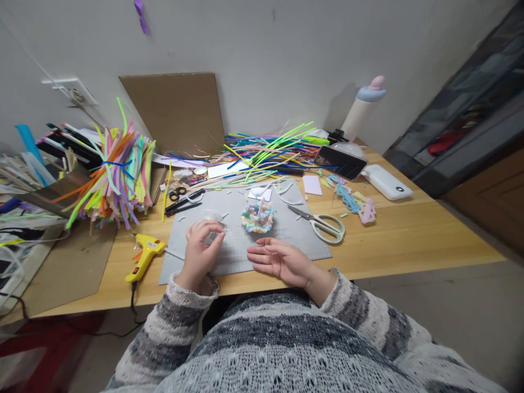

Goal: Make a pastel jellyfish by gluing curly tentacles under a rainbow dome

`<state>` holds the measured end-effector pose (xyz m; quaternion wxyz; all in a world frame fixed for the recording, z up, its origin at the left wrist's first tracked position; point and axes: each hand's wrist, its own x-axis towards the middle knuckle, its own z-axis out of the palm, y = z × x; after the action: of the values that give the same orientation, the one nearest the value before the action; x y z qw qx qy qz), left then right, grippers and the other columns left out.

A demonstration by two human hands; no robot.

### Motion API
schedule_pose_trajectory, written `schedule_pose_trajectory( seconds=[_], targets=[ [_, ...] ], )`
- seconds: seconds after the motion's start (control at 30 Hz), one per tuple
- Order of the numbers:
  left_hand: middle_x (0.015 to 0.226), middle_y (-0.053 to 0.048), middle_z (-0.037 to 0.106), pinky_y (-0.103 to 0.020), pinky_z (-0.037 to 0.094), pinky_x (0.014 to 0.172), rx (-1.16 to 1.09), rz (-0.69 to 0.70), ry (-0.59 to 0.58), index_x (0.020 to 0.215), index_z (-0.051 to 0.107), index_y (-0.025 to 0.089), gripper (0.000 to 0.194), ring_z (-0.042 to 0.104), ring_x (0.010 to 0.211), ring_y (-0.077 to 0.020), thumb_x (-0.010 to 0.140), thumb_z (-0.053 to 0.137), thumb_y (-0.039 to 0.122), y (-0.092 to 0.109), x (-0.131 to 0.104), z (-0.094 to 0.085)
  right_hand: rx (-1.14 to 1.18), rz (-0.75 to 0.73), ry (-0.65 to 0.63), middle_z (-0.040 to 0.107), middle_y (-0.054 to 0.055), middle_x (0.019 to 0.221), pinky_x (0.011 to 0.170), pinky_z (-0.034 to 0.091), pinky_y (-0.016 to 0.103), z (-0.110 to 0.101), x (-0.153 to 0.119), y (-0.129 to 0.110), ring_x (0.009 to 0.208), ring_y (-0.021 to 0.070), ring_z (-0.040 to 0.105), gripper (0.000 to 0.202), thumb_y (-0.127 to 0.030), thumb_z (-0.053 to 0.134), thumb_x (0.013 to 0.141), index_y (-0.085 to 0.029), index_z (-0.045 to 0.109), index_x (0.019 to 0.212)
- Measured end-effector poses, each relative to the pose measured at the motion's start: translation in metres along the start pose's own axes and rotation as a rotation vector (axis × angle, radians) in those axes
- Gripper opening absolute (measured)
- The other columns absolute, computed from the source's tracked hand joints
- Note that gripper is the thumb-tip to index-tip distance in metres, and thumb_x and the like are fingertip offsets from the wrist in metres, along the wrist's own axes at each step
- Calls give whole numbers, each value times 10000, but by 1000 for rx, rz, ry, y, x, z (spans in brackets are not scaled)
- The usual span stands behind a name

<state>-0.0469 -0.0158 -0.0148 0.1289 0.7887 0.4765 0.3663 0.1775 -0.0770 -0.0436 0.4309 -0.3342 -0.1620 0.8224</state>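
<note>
On the grey cutting mat [229, 259] sits a small pastel ruffled piece [257, 218] that looks made of twisted pipe cleaners. My left hand [201, 245] is to its left, thumb and forefinger brought together in a pinch; what lies between the tips, if anything, is too small to tell. Just in front of the pastel piece, my right hand [282, 261] rests with fingers stretched out and palm turned inward, holding nothing. Scissors [323, 225] with pale handles lie to the right of the piece. White scraps [286, 188] are scattered at the mat's far side.
A yellow glue gun [145, 256] lies left of the mat, its cord hanging over the edge. Bundled pipe cleaners [118, 180] stand behind it, and loose ones [274, 153] line the wall. A phone [340, 162], a white power bank [387, 182] and pastel twisted pieces [347, 197] sit right.
</note>
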Motion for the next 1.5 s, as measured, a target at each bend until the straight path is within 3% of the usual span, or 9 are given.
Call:
schedule_pose_trajectory(
  seconds=[0.17, 0.27, 0.4, 0.63, 0.93, 1.13, 1.27, 1.37, 1.5],
  targets=[
    [930, -32, 688, -465, 324, 978, 38, 33, 5, 842, 601, 228, 104, 590, 993, -224, 908, 542, 283, 1, -3, 2, -130, -49, 30, 679, 106, 1065, 893, 528, 377, 3, -11, -8, 969, 195, 692, 215, -215, 626, 775, -193, 527, 966],
    [914, -26, 702, -498, 277, 998, 111, 104, 16, 828, 610, 232, 96, 589, 1012, -237, 901, 552, 253, 4, -7, 4, -606, -367, 139, 677, 91, 944, 771, 534, 374, -4, -30, -35, 820, 194, 662, 143, -310, 560, 832, -180, 598, 877],
    [916, -32, 710, -478, 321, 928, 213, 181, 55, 810, 618, 236, 85, 591, 1002, -251, 878, 578, 207, 11, -14, 6, -1469, -893, 711, 663, 124, 983, 900, 456, 421, -36, -51, -80, 959, 252, 597, 177, -274, 509, 874, -167, 637, 934],
    [947, -61, 682, -371, 480, 804, 241, 337, -64, 889, 591, 217, 93, 595, 876, -213, 869, 567, 130, 15, -25, 14, -2110, -326, 796, 675, 162, 1021, 826, 446, 400, -79, -56, -94, 974, 312, 617, 217, -260, 514, 883, -145, 653, 1003],
    [906, -59, 681, -322, 528, 690, 164, 210, -203, 922, 545, 199, 58, 647, 789, -192, 907, 518, 151, 6, -30, 23, -2142, -198, 742, 695, 163, 981, 785, 442, 404, -78, -50, -106, 945, 328, 635, 252, -325, 477, 895, -149, 652, 941],
    [844, -32, 645, -308, 500, 690, 65, 56, -220, 887, 541, 195, 56, 617, 767, -172, 909, 508, 155, 6, -28, 22, -1582, -357, 823, 685, 136, 1007, 769, 474, 414, -84, -88, -108, 896, 289, 632, 312, -458, 524, 824, -206, 621, 980],
    [800, -19, 621, -291, 470, 675, 5, -69, -238, 855, 557, 185, 64, 592, 732, -156, 891, 519, 148, 8, -27, 22, -910, -269, 559, 658, 76, 857, 579, 463, 292, -61, -118, -80, 675, 171, 591, 434, -602, 660, 738, -236, 588, 961],
    [777, -14, 612, -288, 453, 675, -12, -156, -254, 839, 568, 180, 62, 580, 722, -153, 878, 525, 157, 11, -26, 23, -703, -38, 233, 610, 23, 782, 549, 429, 243, -32, -115, -49, 640, 119, 545, 609, -632, 783, 597, -211, 565, 980],
    [764, -14, 618, -298, 429, 670, 7, -259, -258, 834, 589, 180, 56, 573, 708, -161, 856, 537, 181, 14, -21, 25, -582, 144, 61, 578, -8, 698, 481, 374, 199, -3, -81, -21, 552, 64, 519, 562, -655, 713, 678, -179, 519, 906]
  ],
)
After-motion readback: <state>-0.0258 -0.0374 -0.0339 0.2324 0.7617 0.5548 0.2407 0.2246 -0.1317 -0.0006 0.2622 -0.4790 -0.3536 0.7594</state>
